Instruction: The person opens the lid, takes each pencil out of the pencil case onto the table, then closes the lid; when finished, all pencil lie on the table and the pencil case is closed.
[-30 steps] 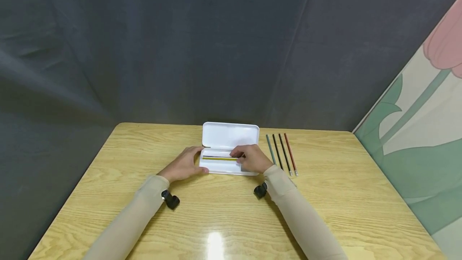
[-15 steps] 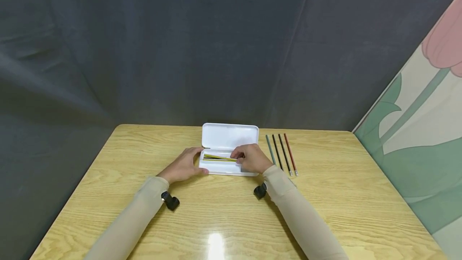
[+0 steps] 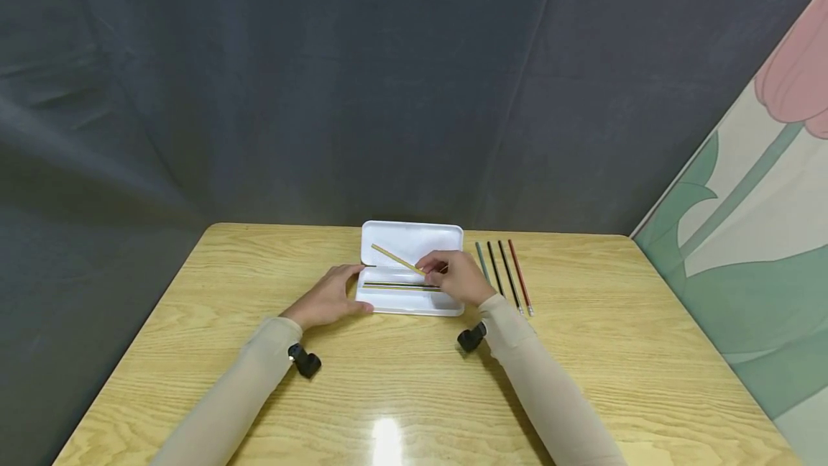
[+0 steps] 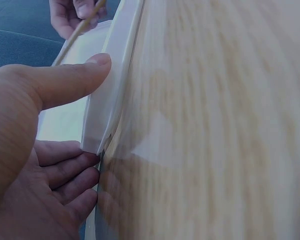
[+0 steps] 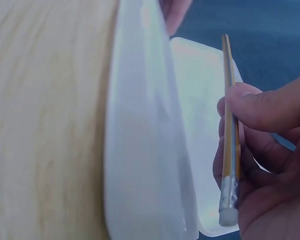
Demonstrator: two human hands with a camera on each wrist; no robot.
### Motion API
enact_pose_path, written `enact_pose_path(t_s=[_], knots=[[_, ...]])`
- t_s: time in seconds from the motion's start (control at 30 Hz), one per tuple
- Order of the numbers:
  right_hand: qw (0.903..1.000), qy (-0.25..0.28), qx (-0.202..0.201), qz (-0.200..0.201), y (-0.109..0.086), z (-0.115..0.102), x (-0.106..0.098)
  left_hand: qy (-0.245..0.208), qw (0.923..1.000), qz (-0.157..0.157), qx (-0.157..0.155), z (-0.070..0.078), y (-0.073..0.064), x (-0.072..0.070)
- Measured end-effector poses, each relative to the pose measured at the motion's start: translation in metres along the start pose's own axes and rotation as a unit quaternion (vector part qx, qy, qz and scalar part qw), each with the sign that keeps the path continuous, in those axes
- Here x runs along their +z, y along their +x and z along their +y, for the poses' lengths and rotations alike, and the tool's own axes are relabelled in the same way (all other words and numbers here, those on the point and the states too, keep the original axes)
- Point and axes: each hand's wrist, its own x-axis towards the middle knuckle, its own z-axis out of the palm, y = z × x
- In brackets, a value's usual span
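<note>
A white pencil case [image 3: 410, 286] lies open near the far edge of the wooden bench [image 3: 582, 351], its lid [image 3: 414, 241] tipped back toward the dark curtain [image 3: 323, 92]. The right hand [image 3: 458, 277] pinches a yellow pencil [image 3: 396, 259] between thumb and fingers near its eraser end; the pencil is lifted above the tray and slants up and to the left across the lid, its far end free in the air. In the right wrist view the thumb [image 5: 262, 107] presses the pencil against the curled fingers, with the metal ferrule and pale eraser just below the grip. Another pencil [image 3: 394, 285] lies flat along the tray of the case, dark with a yellowish edge.

The left hand [image 3: 326, 298] rests against the left end of the case, fingers relaxed and fairly straight; the left wrist view shows its thumb [image 4: 65, 82] laid on the case's rim and the fingers against the end wall, steadying it without closing round it.

Just right of the case, four more pencils [image 3: 503, 275] lie side by side on the bench, grey-green, two black and red, parallel and close together, apart from both hands. At the right stands a panel painted with a pink flower [image 3: 763, 185]
</note>
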Motion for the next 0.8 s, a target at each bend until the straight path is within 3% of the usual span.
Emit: enact_pose_path(t_s=[0.23, 0.47, 0.8], knots=[[0.9941, 0.102, 0.026, 0.025, -0.001, 0.003, -0.013, 0.003, 1.0000, 0.002, -0.001, 0.000, 0.001, 0.001], [0.9703, 0.220, 0.065, 0.077, -0.003, 0.006, -0.031, 0.000, 1.0000, 0.000, -0.003, -0.001, 0.001, 0.001], [0.9510, 0.259, 0.082, 0.148, -0.019, 0.024, -0.079, 0.003, 0.9999, -0.008, -0.007, 0.003, 0.002, -0.001]])
